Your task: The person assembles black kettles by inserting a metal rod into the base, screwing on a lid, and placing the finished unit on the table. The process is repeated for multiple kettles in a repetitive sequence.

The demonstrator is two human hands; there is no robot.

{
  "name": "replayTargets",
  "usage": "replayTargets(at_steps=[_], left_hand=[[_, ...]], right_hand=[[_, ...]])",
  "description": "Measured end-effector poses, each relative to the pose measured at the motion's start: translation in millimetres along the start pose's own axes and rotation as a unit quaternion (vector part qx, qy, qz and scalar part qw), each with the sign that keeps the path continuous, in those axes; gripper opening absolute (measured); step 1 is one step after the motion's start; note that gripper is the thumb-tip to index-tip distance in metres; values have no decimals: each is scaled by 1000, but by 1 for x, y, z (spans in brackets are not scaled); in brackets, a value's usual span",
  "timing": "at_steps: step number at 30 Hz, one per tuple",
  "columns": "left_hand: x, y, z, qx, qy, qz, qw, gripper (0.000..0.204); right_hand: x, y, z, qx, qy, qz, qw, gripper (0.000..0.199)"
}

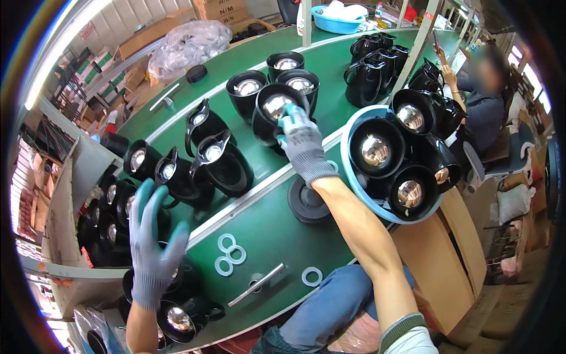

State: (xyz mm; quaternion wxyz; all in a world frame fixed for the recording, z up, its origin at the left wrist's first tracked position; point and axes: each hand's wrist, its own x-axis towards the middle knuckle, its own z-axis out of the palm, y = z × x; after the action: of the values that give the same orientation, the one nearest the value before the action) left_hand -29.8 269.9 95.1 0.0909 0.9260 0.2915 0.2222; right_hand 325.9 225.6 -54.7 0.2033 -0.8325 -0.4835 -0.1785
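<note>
My right hand [302, 144], in a grey knit glove with teal fingertips, has its fingers closed over the near rim of a black jug body [264, 125] with a mirror-bright inside. That jug body stands or is held in front of several similar black ones [246, 94] on the green table. My left hand [154, 245], gloved alike, is raised with fingers spread and nothing in it. It is nearest to black spouted jugs [223, 165] with handles. Below and behind it, more jug bodies [178, 318] are partly hidden by the hand and forearm.
A light-blue tub [346, 162] filled with black jug bodies stands right of my right forearm. White rings [236, 254], a metal bar [256, 284] and a dark round disc [306, 203] lie on the table. Cardboard [436, 259] is at the right; a co-worker [486, 112] sits beyond.
</note>
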Motion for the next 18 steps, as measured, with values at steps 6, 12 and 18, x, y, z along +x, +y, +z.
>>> replayTargets(at_steps=[6,12,18], left_hand=[[-71,37,22,-501,2,-137,854,58],[-126,8,102,-670,-163,-157,707,58],[-230,-36,163,-503,-341,-75,791,58]], right_hand=[[-109,-11,-180,309,136,39,940,37],[-239,-25,-267,517,-17,183,836,47],[-302,-57,-262,507,-125,28,852,35]])
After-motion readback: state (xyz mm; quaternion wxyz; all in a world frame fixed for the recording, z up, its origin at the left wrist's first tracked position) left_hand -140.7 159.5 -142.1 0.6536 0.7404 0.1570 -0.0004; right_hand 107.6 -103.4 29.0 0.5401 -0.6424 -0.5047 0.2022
